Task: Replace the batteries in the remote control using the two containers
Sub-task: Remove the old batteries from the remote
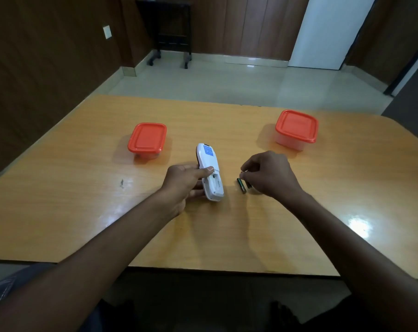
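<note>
A white remote control (209, 164) lies back-side up at the middle of the wooden table (71, 212), its battery compartment open near the lower end. My left hand (186, 182) grips it from the left, thumb across its back. A dark green battery (241, 185) lies on the table just right of the remote. My right hand (269, 174) hovers over that spot with fingertips pinched on a second battery (247, 179), mostly hidden under the fingers. Two clear containers with shut orange lids stand farther back, one at the left (147, 140), one at the right (296, 128).
The table's near edge runs just in front of my forearms. A dark scuff mark (121, 183) sits on the table left of my left hand. Beyond the table are a tiled floor, a dark wheeled stand (171, 32) and a white door (327, 29).
</note>
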